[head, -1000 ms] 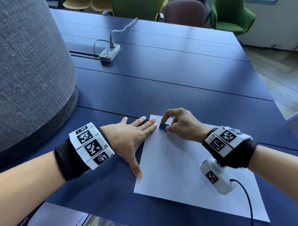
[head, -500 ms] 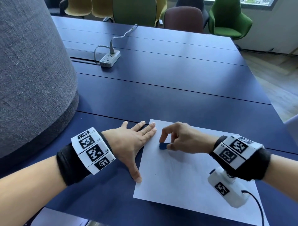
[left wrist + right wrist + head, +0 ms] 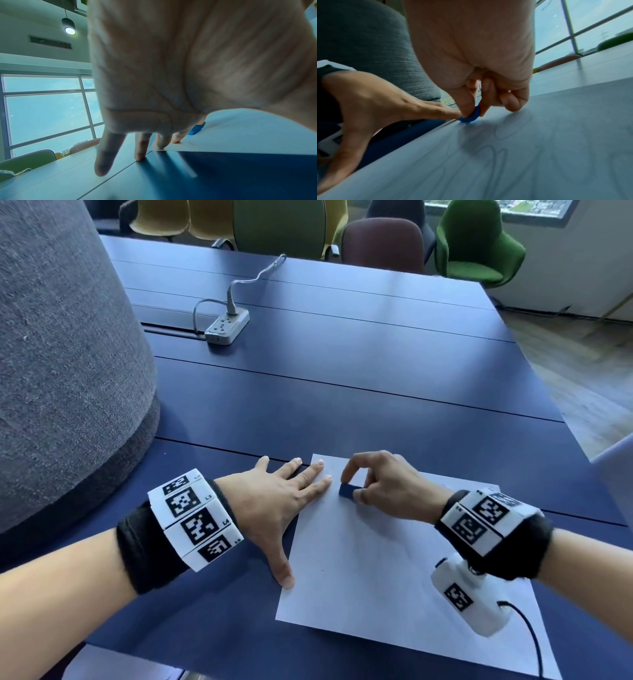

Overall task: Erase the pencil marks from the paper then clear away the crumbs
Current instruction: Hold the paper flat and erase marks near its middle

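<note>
Two fingers [image 3: 467, 106] round smooth blue eraser [image 3: 348, 491] on flat white paper [image 3: 376, 577]

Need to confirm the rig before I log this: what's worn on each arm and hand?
Both forearms are bare, no sleeves or gloves. Left hand: black wristband with white blocks of black square markers. Right hand: the same, plus a white marked camera pod with a black cable.

paper [image 3: 376, 559] on table [image 3: 376, 405] near edge; power strip [image 3: 227, 327] far behind, leftward.
</note>
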Motion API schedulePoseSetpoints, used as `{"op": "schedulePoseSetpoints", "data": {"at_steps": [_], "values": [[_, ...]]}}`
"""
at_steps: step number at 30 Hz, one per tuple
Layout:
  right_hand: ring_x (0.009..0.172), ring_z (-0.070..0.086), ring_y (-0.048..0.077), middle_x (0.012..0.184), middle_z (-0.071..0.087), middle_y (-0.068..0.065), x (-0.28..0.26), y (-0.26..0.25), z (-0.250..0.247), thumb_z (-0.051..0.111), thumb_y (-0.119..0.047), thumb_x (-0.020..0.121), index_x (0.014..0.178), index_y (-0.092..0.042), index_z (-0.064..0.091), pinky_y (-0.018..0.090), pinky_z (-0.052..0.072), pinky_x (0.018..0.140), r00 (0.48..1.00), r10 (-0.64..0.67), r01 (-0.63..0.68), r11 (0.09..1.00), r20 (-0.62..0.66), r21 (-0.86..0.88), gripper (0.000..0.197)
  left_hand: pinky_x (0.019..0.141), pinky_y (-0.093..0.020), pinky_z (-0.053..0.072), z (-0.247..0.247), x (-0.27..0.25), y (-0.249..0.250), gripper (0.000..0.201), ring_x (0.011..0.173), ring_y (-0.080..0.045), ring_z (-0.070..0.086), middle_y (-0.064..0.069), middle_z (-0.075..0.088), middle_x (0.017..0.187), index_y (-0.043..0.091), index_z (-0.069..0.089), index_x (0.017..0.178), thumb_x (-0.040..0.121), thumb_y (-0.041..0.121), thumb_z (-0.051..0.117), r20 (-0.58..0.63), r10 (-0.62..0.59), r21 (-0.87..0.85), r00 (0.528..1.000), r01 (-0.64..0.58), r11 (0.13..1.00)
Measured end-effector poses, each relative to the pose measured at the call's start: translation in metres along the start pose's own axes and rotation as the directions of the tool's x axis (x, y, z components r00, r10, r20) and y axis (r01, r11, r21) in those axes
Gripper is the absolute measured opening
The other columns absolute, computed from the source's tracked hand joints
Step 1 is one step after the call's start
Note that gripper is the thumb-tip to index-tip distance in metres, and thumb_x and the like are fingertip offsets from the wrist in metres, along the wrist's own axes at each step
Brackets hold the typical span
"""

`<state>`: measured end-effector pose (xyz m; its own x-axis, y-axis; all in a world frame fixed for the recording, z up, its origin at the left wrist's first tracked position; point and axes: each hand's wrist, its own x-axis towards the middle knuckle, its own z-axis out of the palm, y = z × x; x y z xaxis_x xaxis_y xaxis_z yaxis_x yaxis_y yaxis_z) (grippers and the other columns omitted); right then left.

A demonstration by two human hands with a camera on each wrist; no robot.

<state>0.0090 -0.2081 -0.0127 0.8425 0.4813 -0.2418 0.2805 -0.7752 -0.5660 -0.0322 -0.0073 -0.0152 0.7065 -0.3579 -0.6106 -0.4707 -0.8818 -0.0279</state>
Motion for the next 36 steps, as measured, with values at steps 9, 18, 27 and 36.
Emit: {"op": "schedulePoseSetpoints", "data": {"at_steps": [9, 18, 27, 36], "values": [[0.065, 0.053, 0.006, 0.072, 0.058, -0.008, 0.001, -0.002, 0.000, 0.060, -0.014, 0.083, 0.095, -0.029, 0.065, 0.013, 0.037, 0.056, 0.999, -0.025, 0.026, 0.999, 0.028, -0.040, 0.020, 0.114, -0.062, 0.000, -0.002, -0.002, 0.003, 0.151, 0.147, -0.021, -0.021, 0.006, -0.029, 0.158, 0.027, -0.027, 0.148, 0.049, 0.081, 0.073, 0.011, -0.007, 0.014, 1.000, 0.007, 1.000], [0.058, 0.052, 0.002, 0.070, 0.061, -0.007, -0.004, -0.005, 0.001, 0.063, -0.012, 0.083, 0.096, -0.028, 0.067, 0.012, 0.037, 0.052, 0.991, -0.031, 0.037, 0.998, 0.127, -0.041, 0.021, 0.114, -0.064, 0.001, -0.004, -0.003, 0.004, 0.151, 0.147, -0.021, -0.020, 0.005, -0.029, 0.158, 0.026, -0.026, 0.149, 0.049, 0.079, 0.074, 0.019, -0.012, 0.007, 1.000, 0.011, 1.000], [0.047, 0.049, -0.003, 0.063, 0.056, -0.009, -0.022, -0.007, 0.012, 0.063, -0.012, 0.083, 0.093, -0.026, 0.067, 0.008, 0.036, 0.047, 0.973, -0.081, 0.082, 0.997, 0.216, 0.006, 0.018, 0.114, -0.062, 0.003, -0.005, -0.004, 0.005, 0.151, 0.147, -0.021, -0.021, 0.006, -0.030, 0.157, 0.026, -0.026, 0.149, 0.050, 0.078, 0.075, 0.022, -0.021, 0.002, 1.000, 0.021, 1.000], [0.053, 0.048, 0.001, 0.068, 0.057, -0.009, -0.031, -0.009, 0.011, 0.061, -0.013, 0.084, 0.093, -0.027, 0.066, 0.012, 0.037, 0.051, 0.978, -0.100, 0.110, 0.993, 0.184, -0.046, 0.017, 0.114, -0.063, 0.004, -0.006, -0.005, 0.006, 0.150, 0.147, -0.021, -0.021, 0.007, -0.031, 0.157, 0.026, -0.026, 0.149, 0.051, 0.076, 0.076, 0.035, -0.026, -0.005, 0.999, 0.026, 1.000]]}}
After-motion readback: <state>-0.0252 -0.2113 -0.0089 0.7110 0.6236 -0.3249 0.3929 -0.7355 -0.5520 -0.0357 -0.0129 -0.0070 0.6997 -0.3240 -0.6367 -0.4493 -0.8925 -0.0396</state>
